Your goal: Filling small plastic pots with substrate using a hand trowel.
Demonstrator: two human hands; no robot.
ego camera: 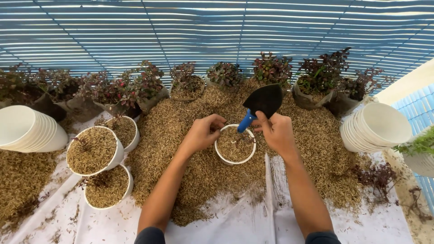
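A small white pot point(234, 159) filled with brown husk mix stands in the middle of a husk pile point(181, 131). My left hand point(202, 133) rests on the pot's left rim, fingers touching the mix. My right hand point(275, 131) sits at the pot's right rim and grips the blue handle of a black trowel point(263, 102), whose blade points up and away from me. A thin dark seedling stem shows in the pot's mix near my right fingers.
Three filled white pots point(96, 151) sit at the left. Stacks of white pots lie on their sides at far left point(27, 129) and right point(375, 126). Red-leaved plants in bags point(271, 68) line the back. Loose uprooted seedlings point(375, 176) lie at right on white sheeting point(244, 226).
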